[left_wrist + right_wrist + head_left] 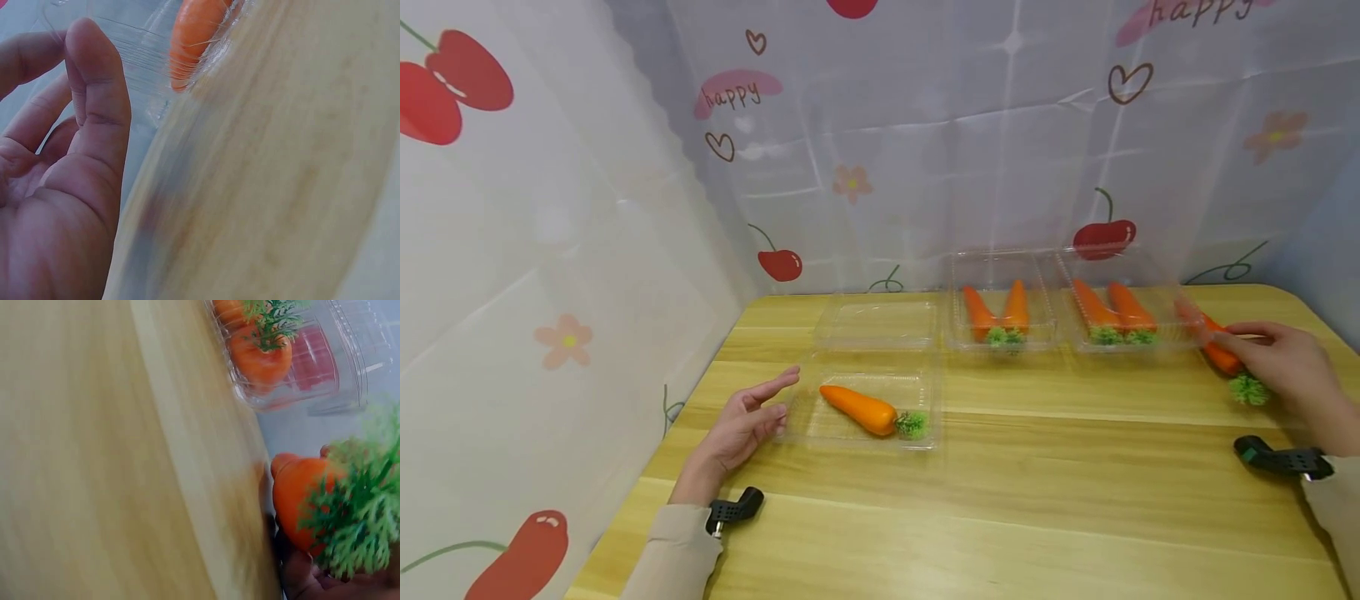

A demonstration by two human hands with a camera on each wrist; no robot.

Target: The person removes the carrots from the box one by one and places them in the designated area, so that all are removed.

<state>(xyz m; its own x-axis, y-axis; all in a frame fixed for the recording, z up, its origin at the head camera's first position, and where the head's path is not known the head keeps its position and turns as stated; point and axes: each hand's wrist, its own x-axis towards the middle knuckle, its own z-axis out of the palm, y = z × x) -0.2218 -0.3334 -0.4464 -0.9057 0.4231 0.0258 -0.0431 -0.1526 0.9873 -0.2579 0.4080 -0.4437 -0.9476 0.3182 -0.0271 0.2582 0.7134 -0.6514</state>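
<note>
Fingers of the right hand [1285,362] curled round a loose carrot [1221,357] far right of the open tray [857,433], leafy end toward the person; left hand [741,429] spread beside that tray.

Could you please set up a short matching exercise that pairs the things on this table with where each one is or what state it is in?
Things:
1. left hand
2. right hand
3. open tray
4. closed boxes

States:
A. two carrots inside each
B. holds a loose carrot at the table's right edge
C. one carrot lying in it, lid folded back
D. fingers straight, beside the open tray

Pairs: 1-D, 2-B, 3-C, 4-A
</note>
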